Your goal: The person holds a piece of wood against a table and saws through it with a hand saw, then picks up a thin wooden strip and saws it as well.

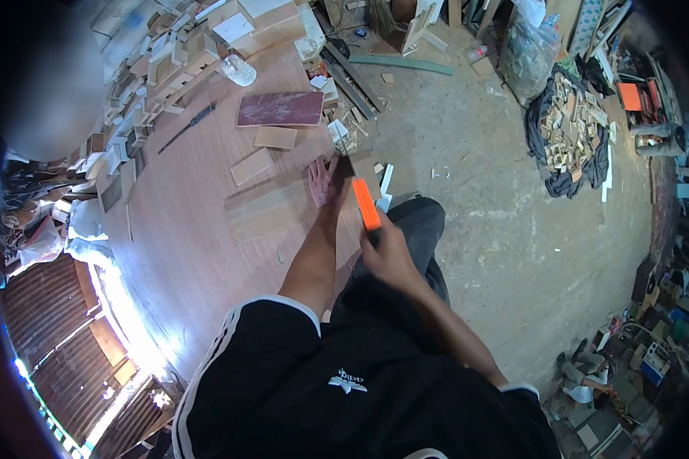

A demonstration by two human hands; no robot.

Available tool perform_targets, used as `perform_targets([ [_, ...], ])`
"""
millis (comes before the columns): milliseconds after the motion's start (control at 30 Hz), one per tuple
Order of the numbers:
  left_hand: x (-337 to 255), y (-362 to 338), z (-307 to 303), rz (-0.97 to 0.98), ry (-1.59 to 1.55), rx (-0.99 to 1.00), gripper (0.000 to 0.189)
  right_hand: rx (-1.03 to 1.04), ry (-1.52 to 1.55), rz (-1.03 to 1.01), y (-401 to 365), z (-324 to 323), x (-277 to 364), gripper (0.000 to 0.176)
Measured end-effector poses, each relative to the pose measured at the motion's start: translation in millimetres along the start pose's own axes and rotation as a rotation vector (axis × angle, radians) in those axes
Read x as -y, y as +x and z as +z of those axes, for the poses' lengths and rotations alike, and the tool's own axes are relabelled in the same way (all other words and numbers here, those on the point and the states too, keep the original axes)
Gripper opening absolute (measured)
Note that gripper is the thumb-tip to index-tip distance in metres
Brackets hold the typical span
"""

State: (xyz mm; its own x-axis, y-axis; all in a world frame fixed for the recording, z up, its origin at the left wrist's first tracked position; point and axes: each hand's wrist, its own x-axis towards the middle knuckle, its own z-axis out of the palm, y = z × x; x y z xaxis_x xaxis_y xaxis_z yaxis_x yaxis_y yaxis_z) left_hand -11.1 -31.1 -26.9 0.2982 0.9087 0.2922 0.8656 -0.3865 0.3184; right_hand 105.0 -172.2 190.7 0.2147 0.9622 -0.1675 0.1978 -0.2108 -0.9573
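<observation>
My right hand (391,251) is wrapped round the orange and black handle of a handsaw (366,203). The dark blade points away from me and meets a light wooden board (272,208) close to its right end. On that same board my left hand (324,183) lies flat with its fingers spread, just left of the blade. The board rests on a wood-topped table (184,252), its right end near the table edge by my knee. Two small wood pieces, one tan block (275,138) and one flat offcut (251,166), lie beyond the board.
Farther back on the table are a dark red board (280,109), a long dark file-like tool (187,128) and a clear plastic container (239,70). Wooden box parts (177,65) crowd the far left edge. On the floor, a dark sack (566,130) holds wood scraps.
</observation>
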Motion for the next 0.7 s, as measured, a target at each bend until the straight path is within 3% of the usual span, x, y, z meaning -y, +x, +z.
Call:
perform_targets([
  [133,-7.8,9.4,-8.0,-0.093,-0.037,0.059,0.046,-0.095,-0.135,-0.054,31.8,29.3,-24.2,0.030],
  [333,-22.1,14.4,-43.8,-0.056,-0.132,0.092,0.051,-0.039,-0.019,-0.088,-26.5,-12.5,43.5,0.029],
  [400,-21.7,12.2,-43.4,-0.043,-0.117,0.068,0.053,-0.025,0.069,0.024,-35.6,-18.4,62.2,0.030],
  [567,-23.7,16.5,-29.2,-0.072,-0.120,0.052,0.053,0.036,-0.039,0.056,15.1,2.9,14.5,0.029],
  [700,-10.9,11.7,-14.6,-0.019,-0.038,0.011,0.052,0.045,-0.040,0.029,14.0,-8.0,23.8,0.027],
])
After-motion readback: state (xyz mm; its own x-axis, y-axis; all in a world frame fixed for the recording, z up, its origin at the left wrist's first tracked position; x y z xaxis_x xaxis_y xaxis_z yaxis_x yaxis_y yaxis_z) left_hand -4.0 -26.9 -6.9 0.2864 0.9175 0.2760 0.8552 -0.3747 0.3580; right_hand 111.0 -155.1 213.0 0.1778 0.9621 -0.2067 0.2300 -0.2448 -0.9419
